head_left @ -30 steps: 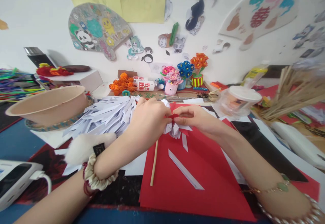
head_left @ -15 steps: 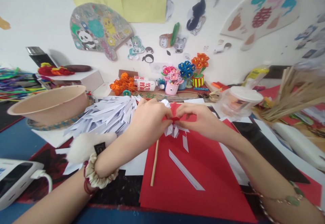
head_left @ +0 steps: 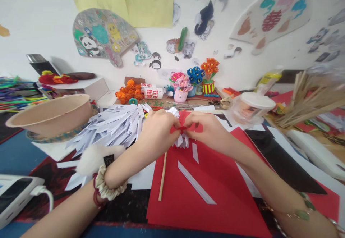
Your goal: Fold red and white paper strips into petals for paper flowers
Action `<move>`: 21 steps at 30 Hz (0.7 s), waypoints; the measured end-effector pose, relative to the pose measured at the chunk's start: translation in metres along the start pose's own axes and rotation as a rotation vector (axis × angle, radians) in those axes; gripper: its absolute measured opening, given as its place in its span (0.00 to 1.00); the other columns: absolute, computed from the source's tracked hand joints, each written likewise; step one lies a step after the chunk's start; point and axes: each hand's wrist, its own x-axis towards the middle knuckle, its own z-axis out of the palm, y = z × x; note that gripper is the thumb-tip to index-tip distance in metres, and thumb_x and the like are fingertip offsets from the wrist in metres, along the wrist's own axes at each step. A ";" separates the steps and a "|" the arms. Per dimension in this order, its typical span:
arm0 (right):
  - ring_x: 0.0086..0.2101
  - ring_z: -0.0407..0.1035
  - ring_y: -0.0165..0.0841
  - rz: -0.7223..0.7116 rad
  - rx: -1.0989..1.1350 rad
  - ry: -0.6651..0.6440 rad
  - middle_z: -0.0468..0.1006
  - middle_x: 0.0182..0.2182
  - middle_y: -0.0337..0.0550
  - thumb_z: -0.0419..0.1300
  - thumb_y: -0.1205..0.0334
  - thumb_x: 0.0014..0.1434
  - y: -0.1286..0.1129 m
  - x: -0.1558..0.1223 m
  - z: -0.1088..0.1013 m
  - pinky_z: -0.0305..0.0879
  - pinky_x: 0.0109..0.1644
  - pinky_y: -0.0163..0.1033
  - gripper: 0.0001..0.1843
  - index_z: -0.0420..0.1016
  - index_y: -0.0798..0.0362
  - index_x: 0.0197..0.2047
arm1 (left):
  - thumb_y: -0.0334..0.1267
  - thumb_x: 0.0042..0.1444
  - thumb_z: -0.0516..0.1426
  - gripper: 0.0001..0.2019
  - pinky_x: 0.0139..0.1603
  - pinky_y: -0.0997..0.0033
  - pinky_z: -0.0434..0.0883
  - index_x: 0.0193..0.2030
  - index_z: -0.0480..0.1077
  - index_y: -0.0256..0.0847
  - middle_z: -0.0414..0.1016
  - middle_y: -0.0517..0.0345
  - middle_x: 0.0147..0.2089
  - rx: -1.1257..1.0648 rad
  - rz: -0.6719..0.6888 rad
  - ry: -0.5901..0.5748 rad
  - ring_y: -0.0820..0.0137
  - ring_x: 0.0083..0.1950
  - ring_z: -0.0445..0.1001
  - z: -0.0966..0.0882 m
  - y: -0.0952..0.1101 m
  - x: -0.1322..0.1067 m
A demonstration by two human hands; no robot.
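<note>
Between my two hands is a small folded piece of red paper (head_left: pixel 183 127). My left hand (head_left: pixel 161 128) pinches its left side, and my right hand (head_left: pixel 206 128) pinches its right side with thumb and fingertips. Under and behind the fingers shows a cluster of folded white paper (head_left: pixel 181 141), partly hidden by the hands. Below lies a stack of red paper sheets (head_left: pixel 194 195). On it rest a thin wooden stick (head_left: pixel 162 177), a long folded white strip (head_left: pixel 196 183) and a shorter white strip (head_left: pixel 195 153).
A heap of white paper strips (head_left: pixel 113 126) lies left of my hands, beside a beige basin (head_left: pixel 51 117). A white power bank (head_left: pixel 21 198) with a cable sits front left. Pipe-cleaner flowers (head_left: pixel 181 83) stand at the back. To the right are a lidded tub (head_left: pixel 254 105) and wooden sticks (head_left: pixel 309 97).
The view has shifted slightly. Both hands keep their pinch on the red paper, with only small finger movements. The things on the table stay where they were.
</note>
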 end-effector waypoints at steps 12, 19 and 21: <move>0.38 0.74 0.35 0.159 0.287 -0.088 0.79 0.37 0.44 0.60 0.68 0.57 0.004 0.000 0.007 0.70 0.42 0.40 0.05 0.76 0.53 0.36 | 0.28 0.52 0.61 0.06 0.46 0.60 0.65 0.31 0.78 0.42 0.83 0.57 0.37 -0.079 -0.036 0.012 0.62 0.41 0.75 -0.003 0.000 0.000; 0.40 0.75 0.37 0.210 0.503 -0.160 0.81 0.41 0.47 0.63 0.53 0.61 0.000 0.000 -0.009 0.71 0.45 0.42 0.13 0.79 0.53 0.42 | 0.27 0.53 0.63 0.07 0.43 0.63 0.67 0.33 0.80 0.43 0.83 0.58 0.37 -0.277 0.026 0.115 0.64 0.39 0.75 -0.003 -0.009 -0.001; 0.51 0.73 0.41 0.191 0.576 -0.140 0.79 0.50 0.50 0.62 0.48 0.62 0.002 -0.001 -0.014 0.68 0.55 0.46 0.20 0.77 0.51 0.51 | 0.27 0.52 0.65 0.06 0.44 0.62 0.68 0.32 0.80 0.43 0.83 0.59 0.35 -0.367 0.095 0.224 0.65 0.39 0.75 -0.003 -0.014 -0.001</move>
